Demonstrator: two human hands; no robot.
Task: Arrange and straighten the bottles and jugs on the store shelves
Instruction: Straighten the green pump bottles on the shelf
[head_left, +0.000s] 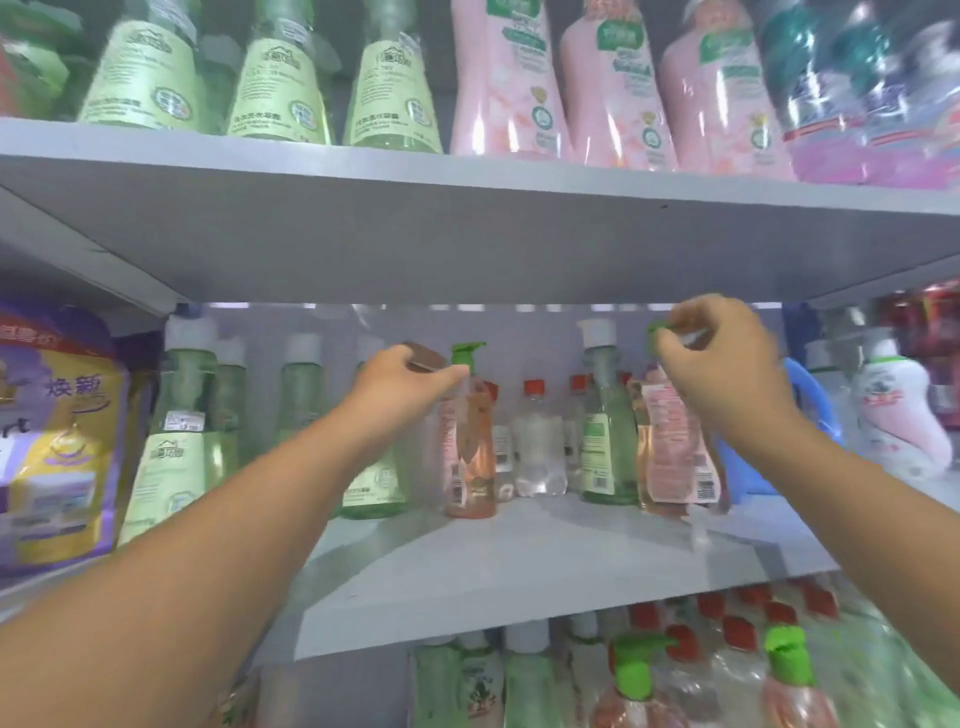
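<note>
Both hands are up on the middle shelf (519, 561): the left hand (402, 376) curls round a brown cap beside the green pump of a pink bottle (470, 441), and the right hand (719, 364) pinches the green pump top of a second pink bottle (670, 447). Both bottles stand upright on the shelf, a green bottle (605, 426) between them and small red-capped bottles (537, 441) behind. Pink jugs (608, 88) line the shelf above.

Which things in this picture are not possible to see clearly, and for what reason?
- Head view: pump top of the right pink bottle, hidden by the right hand.
- Brown object at the left hand: blurred, cannot identify.
- Label text on the green bottles above: blurred.
- Bottles on the lowest shelf: cut off by the bottom edge.
</note>
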